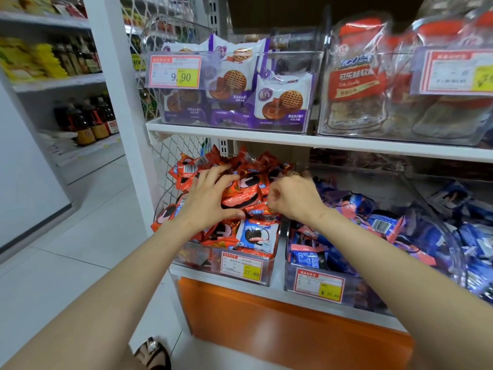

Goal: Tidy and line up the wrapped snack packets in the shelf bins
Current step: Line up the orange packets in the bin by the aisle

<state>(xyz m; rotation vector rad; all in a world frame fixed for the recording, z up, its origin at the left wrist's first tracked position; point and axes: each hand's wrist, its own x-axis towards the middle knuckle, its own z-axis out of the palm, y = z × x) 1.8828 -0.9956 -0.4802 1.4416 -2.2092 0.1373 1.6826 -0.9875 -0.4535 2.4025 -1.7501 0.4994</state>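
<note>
A heap of red wrapped snack packets [240, 166] fills the clear bin [269, 273] at the left of the lower shelf. One white-and-blue packet [257, 236] lies at the bin's front. My left hand [210, 198] rests spread on top of the red heap, fingers curled around a red packet [244, 194]. Just to its right, my right hand [293, 198] has its fingers curled at the heap's right edge; whether it pinches a packet is hidden. Blue and purple packets [378, 222] lie jumbled in the neighbouring bin [289, 279].
On the upper shelf [266, 138] stand clear bins of purple wafer-biscuit packs [280, 102] and red-labelled bags [357, 84]. An orange panel [280, 324] runs below the lower shelf. A white post [117, 76] and wire mesh stand at left, with bottles on shelves beyond the aisle.
</note>
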